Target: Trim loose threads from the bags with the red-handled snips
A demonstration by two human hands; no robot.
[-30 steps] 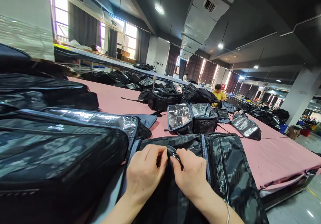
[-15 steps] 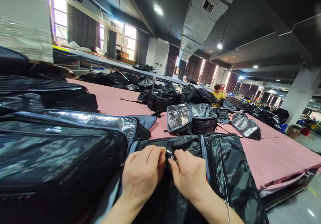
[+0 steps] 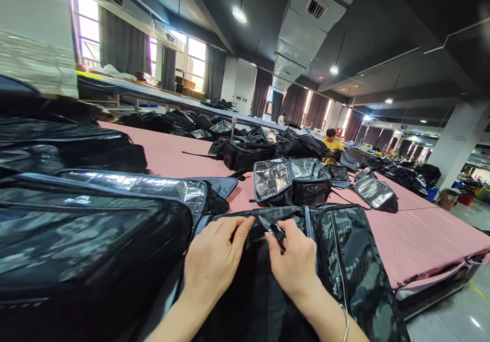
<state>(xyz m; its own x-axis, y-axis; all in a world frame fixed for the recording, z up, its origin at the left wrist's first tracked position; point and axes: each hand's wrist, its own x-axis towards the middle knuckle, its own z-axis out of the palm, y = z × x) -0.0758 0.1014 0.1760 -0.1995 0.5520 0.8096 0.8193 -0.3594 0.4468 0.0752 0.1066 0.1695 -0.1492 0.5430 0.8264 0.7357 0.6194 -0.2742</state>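
In my right hand [image 3: 294,260] is a small pair of thread snips [image 3: 276,232], black with a pale pointed blade aimed left. The snips are just above the near edge of a dark camouflage bag [image 3: 264,291]. My left hand [image 3: 216,258] is closed in a pinch beside the blade tip; what its fingertips hold is too small to make out. Below both hands lies the bag's black panel, with a camouflage strip behind it. On the right side of the bag is a camouflage flap [image 3: 352,260] with a zipper and white lettering.
A large camouflage bag [image 3: 95,240] fills the left foreground. Ahead, an open bag with silver lining [image 3: 271,178] stands on the pink-covered table [image 3: 417,235]. More black bags lie behind it. A person in yellow [image 3: 333,142] sits at the far side.
My hands have moved apart a little. The snips have shifted right with my right hand, and the pointed blade now shows between the hands.
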